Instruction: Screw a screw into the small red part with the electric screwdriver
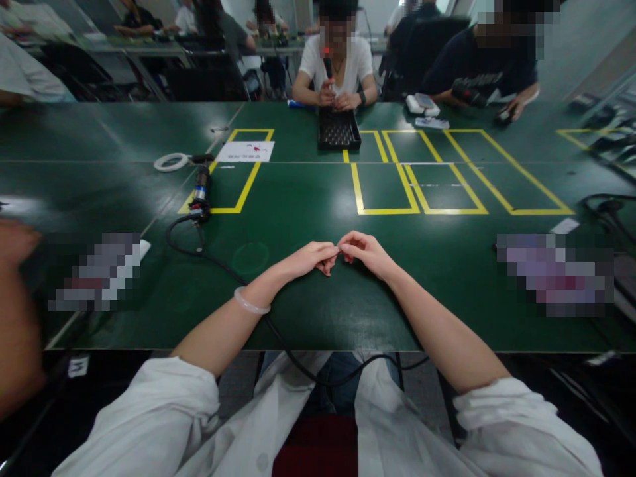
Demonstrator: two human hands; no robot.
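My left hand [313, 257] and my right hand [365, 252] rest on the dark green table [298, 212], fingertips meeting in a pinch at the middle. Both have curled, closed fingers. Whatever sits between the fingertips is too small to make out. A pale bangle [250, 303] circles my left wrist. A black cable [209, 255] runs across the table under my left forearm and drops off the near edge.
A black tool [201, 189] lies at the cable's far end beside a white ring [170, 161] and a paper sheet [246, 151]. Yellow tape rectangles [422, 179] mark the table. A black tray [338, 129] sits before a person opposite. Other people sit at the far side.
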